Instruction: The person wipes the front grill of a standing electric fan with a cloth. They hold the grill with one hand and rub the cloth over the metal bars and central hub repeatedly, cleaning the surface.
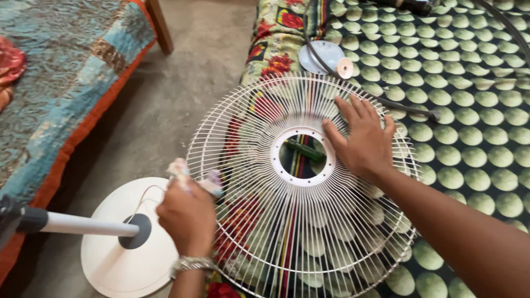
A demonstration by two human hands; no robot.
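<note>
no packages, labels, signs, screens — none visible

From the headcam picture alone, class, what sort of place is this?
Probably a room in a home: beds with patterned covers, a bare floor, and a white fan grille under both hands beside the fan's round base.

My right hand (361, 138) lies flat with the fingers spread; my left hand (187, 212) is closed in a fist.

The round white fan guard (301, 182) is thin coated wire, smooth and slightly glossy. It lies on soft printed cloth bedding with green dots (469, 138). The grey floor (182, 83) looks like rough, matt concrete.
</note>
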